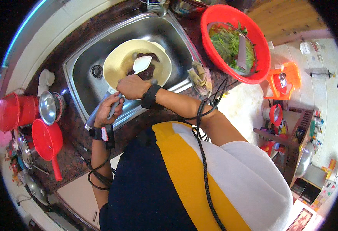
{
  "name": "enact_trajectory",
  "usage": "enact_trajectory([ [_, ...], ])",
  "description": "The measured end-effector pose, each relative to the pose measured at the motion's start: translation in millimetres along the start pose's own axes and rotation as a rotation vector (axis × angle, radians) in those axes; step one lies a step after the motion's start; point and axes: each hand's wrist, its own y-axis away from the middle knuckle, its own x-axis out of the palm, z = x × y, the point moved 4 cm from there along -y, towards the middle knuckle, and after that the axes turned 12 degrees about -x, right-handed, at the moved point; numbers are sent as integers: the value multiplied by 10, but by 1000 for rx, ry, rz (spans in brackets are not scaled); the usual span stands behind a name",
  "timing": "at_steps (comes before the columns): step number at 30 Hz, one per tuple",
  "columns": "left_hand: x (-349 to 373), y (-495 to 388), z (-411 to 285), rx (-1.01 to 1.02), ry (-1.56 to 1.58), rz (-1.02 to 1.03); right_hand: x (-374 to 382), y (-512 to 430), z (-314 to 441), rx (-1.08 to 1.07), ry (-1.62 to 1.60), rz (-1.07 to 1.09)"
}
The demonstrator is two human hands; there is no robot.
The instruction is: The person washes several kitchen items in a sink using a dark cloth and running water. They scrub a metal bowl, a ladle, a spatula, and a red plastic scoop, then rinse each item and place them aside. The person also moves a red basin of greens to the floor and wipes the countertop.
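Note:
A cream-coloured pan (111, 62) rests in the stainless steel sink, with cloudy liquid and dark pieces (147, 72) in it. Over the pan is the white head of a spatula or spoon (142, 64). My right hand (134, 86) is closed around the utensil near the pan's near rim. My left hand (109, 109) holds its grey handle end (113, 108) between thumb and fingers. The wide grey-blue pan handle (95, 113) runs beneath my left hand; whether the palm grips it too is hard to tell.
The steel sink (83, 62) has its drain at the left. A crumpled cloth (200, 77) lies by its right edge. Beyond stands a red basin (208, 40) of leafy greens. A red dipper (46, 138), steel bowls (49, 108) and red baskets (19, 111) are at left. Black cables hang around both arms.

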Motion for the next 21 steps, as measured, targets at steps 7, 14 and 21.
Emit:
enact_trajectory([
  [7,-16,26,52,104,-100,-243,180,160,-1021,274,-1319,-508],
  [14,-120,79,118,126,-159,-438,584,457,-1869,833,-901,-172],
  [21,-87,159,126,101,-19,-450,900,174,-1848,898,-480,231],
])
